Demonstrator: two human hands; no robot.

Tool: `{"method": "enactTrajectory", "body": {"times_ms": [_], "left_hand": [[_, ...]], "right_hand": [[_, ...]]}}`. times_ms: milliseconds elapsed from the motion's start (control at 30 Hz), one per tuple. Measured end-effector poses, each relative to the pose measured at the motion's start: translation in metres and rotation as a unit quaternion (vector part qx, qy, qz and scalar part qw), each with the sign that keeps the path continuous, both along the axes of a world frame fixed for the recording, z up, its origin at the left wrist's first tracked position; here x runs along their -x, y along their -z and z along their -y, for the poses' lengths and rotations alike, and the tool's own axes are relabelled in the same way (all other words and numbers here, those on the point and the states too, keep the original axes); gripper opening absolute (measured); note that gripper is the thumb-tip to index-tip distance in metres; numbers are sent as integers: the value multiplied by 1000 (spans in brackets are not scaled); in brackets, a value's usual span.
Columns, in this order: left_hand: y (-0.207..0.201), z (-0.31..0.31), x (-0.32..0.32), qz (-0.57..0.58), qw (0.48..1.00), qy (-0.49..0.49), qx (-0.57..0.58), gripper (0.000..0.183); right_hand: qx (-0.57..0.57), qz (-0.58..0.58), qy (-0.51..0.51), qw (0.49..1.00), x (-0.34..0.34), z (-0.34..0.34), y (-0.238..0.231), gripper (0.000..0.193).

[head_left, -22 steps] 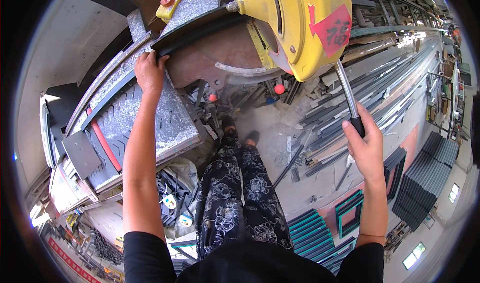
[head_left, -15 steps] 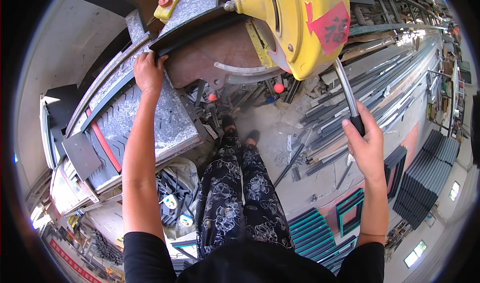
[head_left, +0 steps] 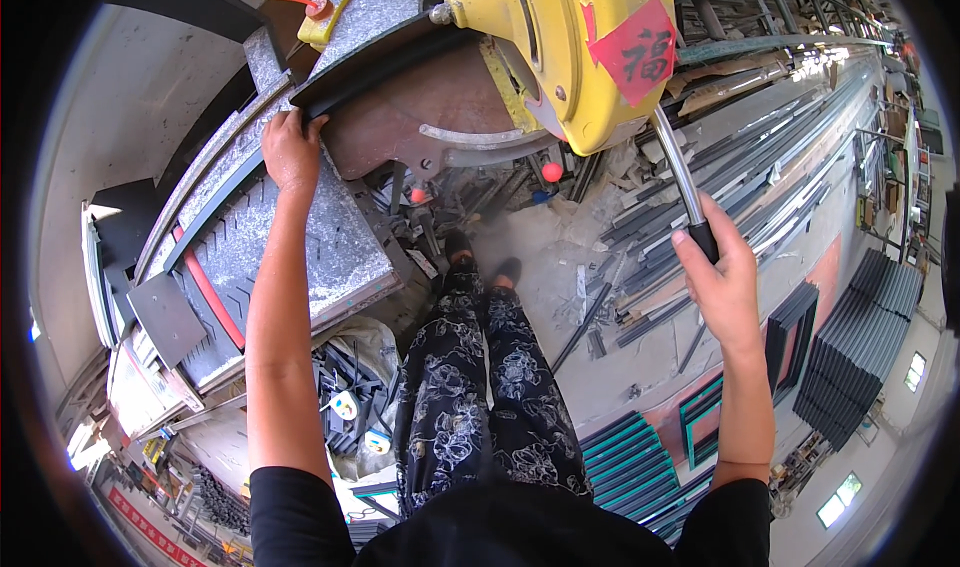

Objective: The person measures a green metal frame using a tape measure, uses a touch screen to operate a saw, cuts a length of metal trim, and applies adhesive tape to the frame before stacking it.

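Note:
My right hand [head_left: 725,277] is closed around the black grip [head_left: 704,241] of a metal handle [head_left: 677,163]. That handle runs up into the yellow head [head_left: 575,47] of a cutting saw, which carries a red paper sticker [head_left: 636,53]. At the left, my left hand [head_left: 291,150] grips the end region of a long dark profile [head_left: 225,205] lying along the saw's table [head_left: 310,237]. Its fingers curl over the edge beside a dark fence [head_left: 380,67]. The blade is mostly hidden by the yellow housing.
A yellow switch box [head_left: 325,22] with an orange cord sits behind the fence. Offcuts and long profiles [head_left: 720,187] litter the floor at right. A sack of dark offcuts [head_left: 350,397] stands left of my legs. Stacked dark frames [head_left: 860,347] and green-edged profiles [head_left: 625,457] lie at right.
The yellow saw head and its handle have shifted a little left, with my right hand still on the grip. My left hand keeps its place at the profile. The whole view has moved slightly.

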State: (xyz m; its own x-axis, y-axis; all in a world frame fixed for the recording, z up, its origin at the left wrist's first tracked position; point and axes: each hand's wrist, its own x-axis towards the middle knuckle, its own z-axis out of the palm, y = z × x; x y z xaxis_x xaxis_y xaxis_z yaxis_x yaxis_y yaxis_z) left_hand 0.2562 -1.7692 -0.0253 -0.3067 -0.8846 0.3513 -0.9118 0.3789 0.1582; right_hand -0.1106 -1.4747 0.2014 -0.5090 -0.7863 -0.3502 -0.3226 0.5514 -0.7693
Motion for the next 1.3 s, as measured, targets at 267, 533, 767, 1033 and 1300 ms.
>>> {"method": "enactTrajectory", "body": {"times_ms": [267,533,767,1033,1300], "left_hand": [[-2,1,-1,6,1000,0,-4,31],[6,3,-5,18,1000,-12,-21,37],[4,0,-3,31,998,-23,-43,41],[6,3,-4,25,1000,-5,-18,37],[7,3,-5,17,1000,1,7,36]], "right_hand": [[20,-26,7,999,-1,-5,17,43],[2,-80,-2,997,1,-13,45,46],[-27,-106,-2,994,3,-17,91,39],[-21,-105,-9,994,3,-14,64,36],[6,-20,-1,1000,2,6,-49,43]]}}
